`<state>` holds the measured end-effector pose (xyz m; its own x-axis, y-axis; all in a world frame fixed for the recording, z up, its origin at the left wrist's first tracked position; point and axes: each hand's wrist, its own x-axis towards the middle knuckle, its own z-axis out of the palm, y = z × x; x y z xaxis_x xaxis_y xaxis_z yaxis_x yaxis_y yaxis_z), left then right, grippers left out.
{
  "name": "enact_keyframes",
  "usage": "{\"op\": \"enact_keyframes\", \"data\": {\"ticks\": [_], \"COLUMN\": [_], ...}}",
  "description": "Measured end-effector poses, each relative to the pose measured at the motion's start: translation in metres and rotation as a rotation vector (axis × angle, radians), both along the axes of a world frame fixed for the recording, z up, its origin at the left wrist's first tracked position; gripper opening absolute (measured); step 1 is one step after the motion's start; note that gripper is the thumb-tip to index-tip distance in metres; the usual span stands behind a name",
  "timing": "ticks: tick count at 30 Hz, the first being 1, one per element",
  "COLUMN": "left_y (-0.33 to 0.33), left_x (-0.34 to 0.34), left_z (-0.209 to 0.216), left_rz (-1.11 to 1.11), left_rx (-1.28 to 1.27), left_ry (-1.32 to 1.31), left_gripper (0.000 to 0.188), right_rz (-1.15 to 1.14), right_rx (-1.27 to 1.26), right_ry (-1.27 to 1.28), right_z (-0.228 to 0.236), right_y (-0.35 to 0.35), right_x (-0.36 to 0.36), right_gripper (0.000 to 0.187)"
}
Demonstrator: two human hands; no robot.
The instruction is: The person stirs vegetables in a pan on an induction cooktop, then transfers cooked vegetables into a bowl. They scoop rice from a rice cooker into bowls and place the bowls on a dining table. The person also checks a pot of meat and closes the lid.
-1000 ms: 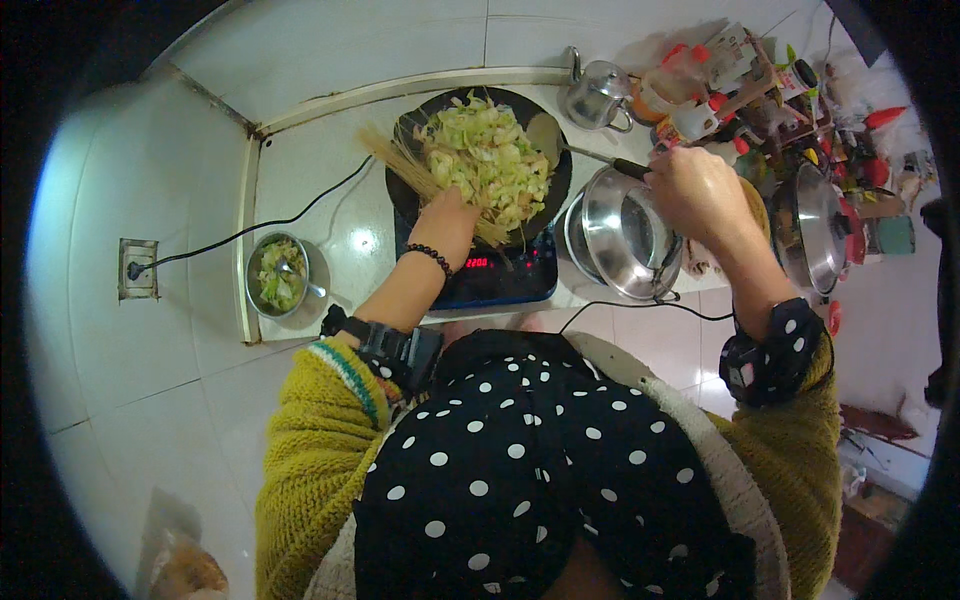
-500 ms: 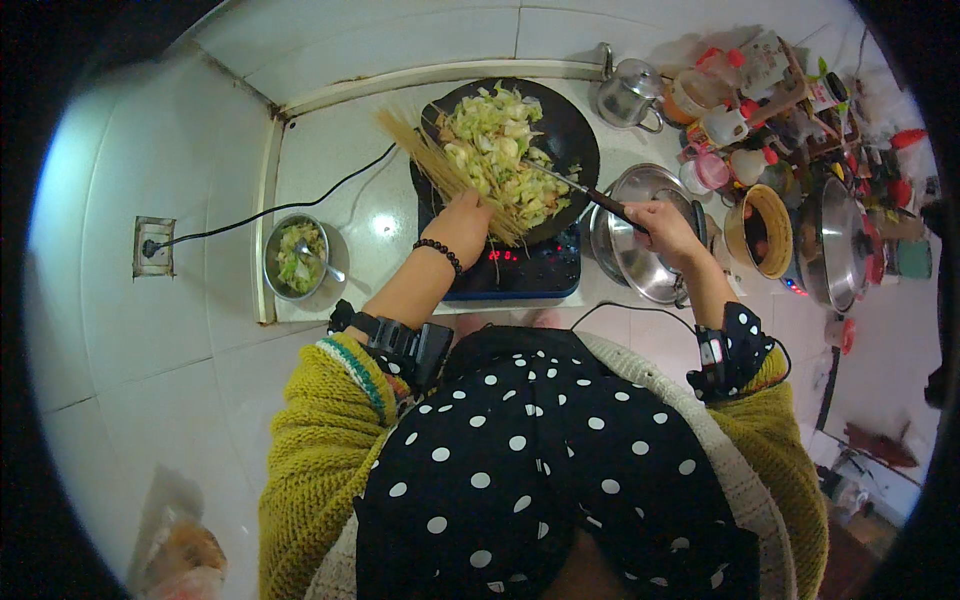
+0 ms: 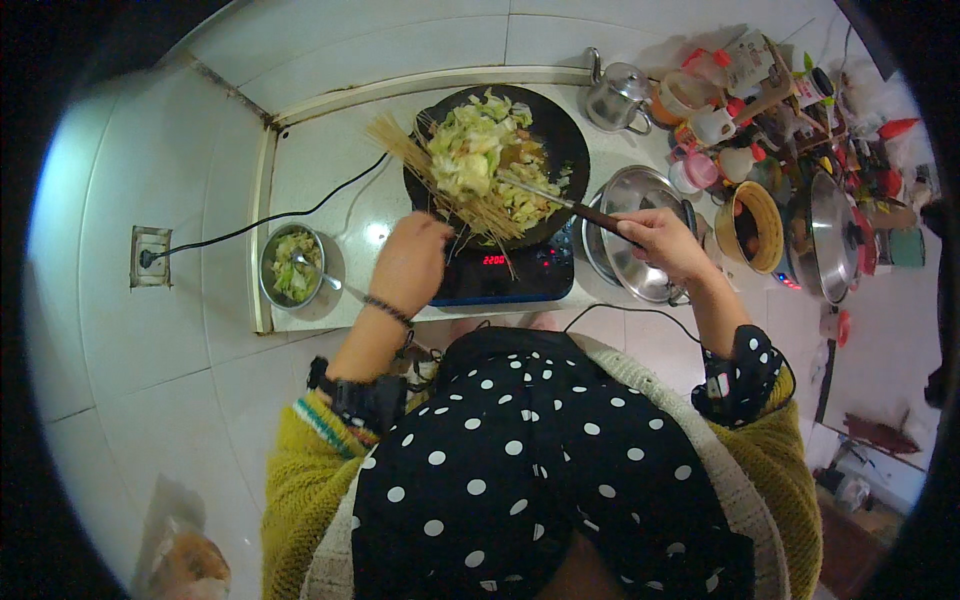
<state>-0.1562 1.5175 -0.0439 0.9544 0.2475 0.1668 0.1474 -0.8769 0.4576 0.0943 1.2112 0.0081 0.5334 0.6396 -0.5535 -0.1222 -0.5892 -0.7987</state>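
The black wok [image 3: 572,150] holds chopped cabbage [image 3: 465,150] with bits of browned food. Dry noodles [image 3: 400,145] lean across its left side, their ends sticking out over the rim. My right hand [image 3: 655,243] is closed around the dark handle of a metal spatula [image 3: 570,205], whose blade is hidden in the cabbage. My left hand [image 3: 410,265] hovers by the wok's lower left rim, just off the noodles. It is smeared by motion and its fingers are partly hidden, so its grip is unclear.
The wok stands on a black induction cooker [image 3: 505,280]. Left of it is a metal bowl [image 3: 265,275] of cabbage with a spoon. A metal kettle [image 3: 615,100], a pot with a steel lid [image 3: 640,190], a yellow container [image 3: 765,210] and several jars crowd the right. A black cord [image 3: 280,213] crosses the counter.
My left hand has drawn back from the noodles toward the lower left. The noodles lie lower across the wok, and the spatula has pushed the cabbage left into a heap over them.
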Motion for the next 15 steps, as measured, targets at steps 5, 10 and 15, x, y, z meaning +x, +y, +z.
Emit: {"op": "enact_keyframes", "data": {"ticks": [5, 10, 15], "left_y": [0.018, 0.014, 0.01], "left_x": [-0.061, -0.071, -0.071], "left_z": [-0.008, -0.031, -0.039], "left_rz": [0.394, 0.391, 0.309], "left_rx": [-0.044, -0.507, -0.38], "left_ry": [0.14, 0.442, 0.385], "left_gripper": [0.025, 0.034, 0.036], "right_rz": [0.088, 0.317, 0.429], "right_rx": [-0.102, -0.155, -0.293], "right_ry": [-0.156, -0.759, -1.031], "right_z": [0.009, 0.03, 0.044], "right_y": [0.022, 0.041, 0.054], "right_x": [-0.018, -0.045, -0.071], "right_gripper": [0.029, 0.025, 0.024]}}
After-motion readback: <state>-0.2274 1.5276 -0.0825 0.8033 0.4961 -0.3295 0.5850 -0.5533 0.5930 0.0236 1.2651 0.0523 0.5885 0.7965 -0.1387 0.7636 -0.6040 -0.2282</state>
